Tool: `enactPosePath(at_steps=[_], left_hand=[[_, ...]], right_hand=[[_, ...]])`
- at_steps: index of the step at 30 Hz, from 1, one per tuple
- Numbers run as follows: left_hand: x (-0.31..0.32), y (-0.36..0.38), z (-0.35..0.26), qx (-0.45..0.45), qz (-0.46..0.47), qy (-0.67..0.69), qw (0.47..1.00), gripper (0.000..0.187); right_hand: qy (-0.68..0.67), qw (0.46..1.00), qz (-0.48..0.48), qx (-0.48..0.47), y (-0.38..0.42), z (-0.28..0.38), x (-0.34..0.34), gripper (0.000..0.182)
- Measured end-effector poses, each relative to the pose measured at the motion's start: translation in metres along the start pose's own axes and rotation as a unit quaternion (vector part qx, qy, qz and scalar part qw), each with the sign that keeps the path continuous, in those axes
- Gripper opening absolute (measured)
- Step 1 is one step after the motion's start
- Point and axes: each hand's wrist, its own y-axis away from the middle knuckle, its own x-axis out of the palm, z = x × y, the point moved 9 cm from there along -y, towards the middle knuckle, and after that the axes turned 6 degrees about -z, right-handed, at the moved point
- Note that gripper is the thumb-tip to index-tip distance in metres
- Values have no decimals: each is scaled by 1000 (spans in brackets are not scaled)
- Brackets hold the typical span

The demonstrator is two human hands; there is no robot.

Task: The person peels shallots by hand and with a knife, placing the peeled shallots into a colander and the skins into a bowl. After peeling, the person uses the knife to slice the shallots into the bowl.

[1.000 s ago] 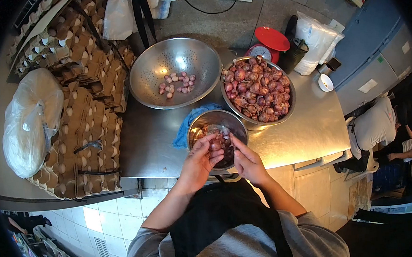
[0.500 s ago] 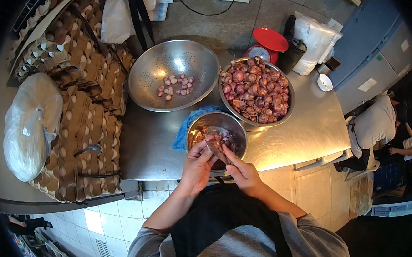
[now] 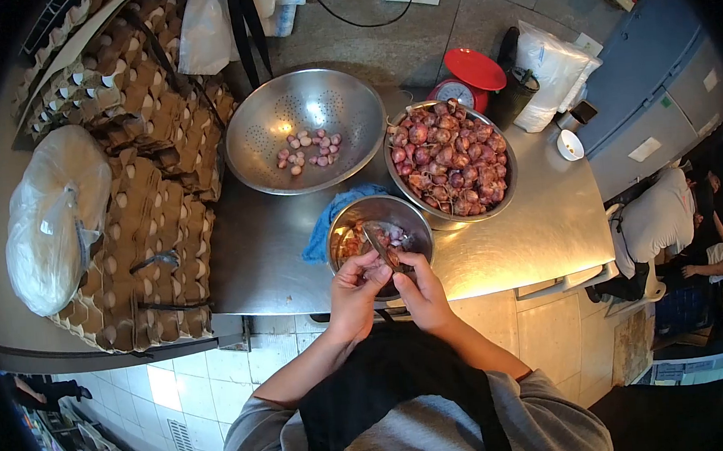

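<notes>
My right hand (image 3: 425,295) is closed on a small knife (image 3: 377,243), its blade slanting up and left over a steel bowl (image 3: 425,256). Close beside it, my left hand (image 3: 356,300) is closed with its fingertips around what looks like a shallot (image 3: 374,268), mostly covered by the fingers. Both hands are over the bowl's near rim. Inside the bowl lie brownish skins (image 3: 349,245) and pale purple shallot pieces (image 3: 396,235). A blue cloth (image 3: 319,238) is tucked against the bowl's left side.
Behind the bowl stand a steel colander (image 3: 256,162) with several peeled shallots and a basin (image 3: 512,191) heaped with unpeeled ones. A red scale (image 3: 475,68) is at the back. Egg trays (image 3: 149,240) and a plastic bag (image 3: 55,222) fill the left. Another person (image 3: 658,217) bends at far right.
The knife has swung more upright, its tip now farther out over the bowl. My left hand has shifted slightly right and down; my right hand has moved slightly left, bringing the hands closer together.
</notes>
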Motion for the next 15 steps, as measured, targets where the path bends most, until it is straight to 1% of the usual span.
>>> enactPosePath(at_steps=[1,4,7,10,13,14,15], left_hand=[[0,-1,-1,4,1,-1,1000,25],[7,1,-9,33,25,-71,997,25],[9,-4,-14,7,51,-95,994,25],[6,-14,-17,-32,16,-92,995,23],[6,-14,-14,-25,47,-159,986,23],[1,-18,-17,15,43,-260,964,25],[-3,-23,-21,54,39,-359,931,27]], right_hand=[[-7,1000,0,-6,-1,0,1,29],[-130,989,18,71,-1,-12,3,22],[-234,963,32,129,-3,-7,5,17],[-241,957,20,163,-3,-3,0,15],[-178,980,-14,89,-8,-2,-5,14],[-175,981,-17,80,-9,-3,-6,13],[-172,982,-19,72,-10,-3,-7,13]])
